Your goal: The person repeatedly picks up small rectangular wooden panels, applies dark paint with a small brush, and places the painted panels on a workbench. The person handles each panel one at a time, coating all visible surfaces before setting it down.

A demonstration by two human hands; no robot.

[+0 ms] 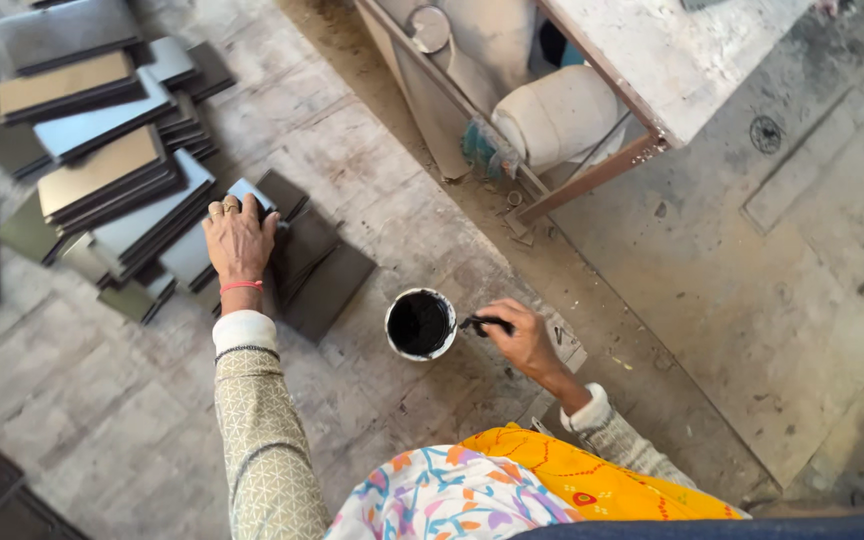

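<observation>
Black paint is filling the tin (420, 323) by your right hand (527, 340), which is pinching a small brush (484, 323). At ten o'clock your left hand (238, 238) is resting flat, open, on stacked panels (312, 265); most stacks are looking unpainted.

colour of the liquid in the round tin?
Black, in the white-rimmed tin, clearest in the head view.

Left hand (239, 237) rests on stacked dark tiles (304, 262); right hand (524, 338) holds a brush (484, 323) (beside black-filled cup (420, 324)).
</observation>
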